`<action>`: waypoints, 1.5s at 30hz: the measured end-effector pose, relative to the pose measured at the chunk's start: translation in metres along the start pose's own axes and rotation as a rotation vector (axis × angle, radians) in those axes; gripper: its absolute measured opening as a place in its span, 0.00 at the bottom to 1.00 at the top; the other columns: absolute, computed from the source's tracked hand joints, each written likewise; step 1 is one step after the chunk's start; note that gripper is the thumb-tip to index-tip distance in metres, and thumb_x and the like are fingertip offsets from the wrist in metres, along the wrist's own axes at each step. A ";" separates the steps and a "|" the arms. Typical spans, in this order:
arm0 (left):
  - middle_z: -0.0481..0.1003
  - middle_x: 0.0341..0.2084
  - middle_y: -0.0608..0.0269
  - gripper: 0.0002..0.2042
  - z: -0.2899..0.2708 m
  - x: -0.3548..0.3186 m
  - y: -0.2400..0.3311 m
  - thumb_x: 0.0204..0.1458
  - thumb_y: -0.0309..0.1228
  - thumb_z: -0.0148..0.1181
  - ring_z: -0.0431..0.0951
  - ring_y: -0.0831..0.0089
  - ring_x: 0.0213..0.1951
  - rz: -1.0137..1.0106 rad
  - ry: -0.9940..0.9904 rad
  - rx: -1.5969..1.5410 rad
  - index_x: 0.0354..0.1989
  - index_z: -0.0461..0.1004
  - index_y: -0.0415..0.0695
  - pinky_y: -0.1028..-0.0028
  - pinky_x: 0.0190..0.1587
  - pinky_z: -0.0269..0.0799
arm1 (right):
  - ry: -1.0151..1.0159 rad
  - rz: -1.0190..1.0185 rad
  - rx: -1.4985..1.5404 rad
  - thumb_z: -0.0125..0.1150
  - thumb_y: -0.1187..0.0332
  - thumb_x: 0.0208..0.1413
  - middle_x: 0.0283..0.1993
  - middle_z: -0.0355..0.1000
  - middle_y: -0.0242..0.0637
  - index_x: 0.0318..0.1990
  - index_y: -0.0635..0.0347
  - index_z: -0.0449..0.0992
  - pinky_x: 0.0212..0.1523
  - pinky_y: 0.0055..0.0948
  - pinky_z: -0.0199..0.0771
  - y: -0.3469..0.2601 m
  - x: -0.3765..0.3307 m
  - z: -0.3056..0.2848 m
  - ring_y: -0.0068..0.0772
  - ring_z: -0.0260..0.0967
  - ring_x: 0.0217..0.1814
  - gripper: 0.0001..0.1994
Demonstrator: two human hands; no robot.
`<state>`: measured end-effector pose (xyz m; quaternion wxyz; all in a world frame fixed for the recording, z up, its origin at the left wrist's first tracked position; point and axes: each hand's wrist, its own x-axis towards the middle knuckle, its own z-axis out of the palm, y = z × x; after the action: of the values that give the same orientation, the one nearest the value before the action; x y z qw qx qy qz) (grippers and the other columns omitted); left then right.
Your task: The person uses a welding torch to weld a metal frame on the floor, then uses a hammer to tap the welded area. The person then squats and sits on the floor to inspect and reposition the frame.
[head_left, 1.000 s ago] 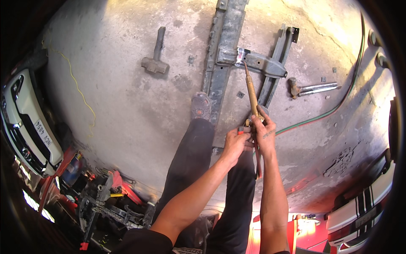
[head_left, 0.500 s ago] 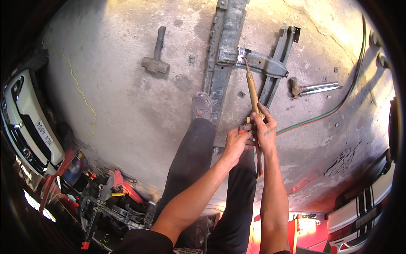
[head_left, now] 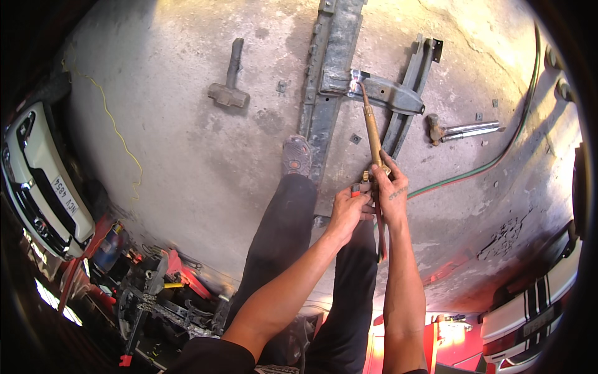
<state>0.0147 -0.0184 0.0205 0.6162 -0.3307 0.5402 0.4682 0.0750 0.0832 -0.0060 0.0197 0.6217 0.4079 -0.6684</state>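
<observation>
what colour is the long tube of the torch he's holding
Brass-gold, in the head view: the torch tube runs from the right hand up to the grey steel bracket.

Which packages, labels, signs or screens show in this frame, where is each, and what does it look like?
Licence plate: on the front of the white car at the left edge; a small white rectangle with dark characters.
Second plate: on the white car with dark stripes at the lower right; a pale rectangle, blurred.
No packages, signs or screens can be made out elsewhere.
</observation>
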 end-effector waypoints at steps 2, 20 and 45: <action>0.78 0.37 0.58 0.16 0.000 0.000 0.000 0.61 0.25 0.51 0.81 0.71 0.31 0.004 -0.002 -0.002 0.57 0.71 0.33 0.72 0.31 0.78 | -0.014 0.012 0.042 0.64 0.67 0.61 0.34 0.74 0.30 0.65 0.67 0.70 0.29 0.19 0.66 -0.003 -0.002 0.001 0.16 0.65 0.29 0.26; 0.77 0.40 0.59 0.16 0.003 -0.001 0.003 0.62 0.25 0.51 0.81 0.71 0.30 0.019 -0.026 -0.019 0.58 0.70 0.35 0.72 0.33 0.79 | -0.016 -0.005 -0.099 0.61 0.66 0.60 0.32 0.75 0.34 0.67 0.70 0.67 0.30 0.21 0.68 -0.009 0.007 0.000 0.18 0.67 0.30 0.29; 0.79 0.45 0.60 0.17 0.000 0.001 0.007 0.65 0.28 0.51 0.81 0.72 0.39 0.037 -0.092 -0.009 0.60 0.71 0.37 0.69 0.40 0.79 | -0.010 0.004 -0.043 0.64 0.64 0.62 0.28 0.72 0.28 0.66 0.66 0.70 0.23 0.20 0.62 -0.023 0.013 0.005 0.14 0.62 0.25 0.27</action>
<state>0.0079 -0.0155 0.0201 0.6302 -0.3016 0.5152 0.4965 0.0554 0.1023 -0.0058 0.0366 0.6186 0.4207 -0.6626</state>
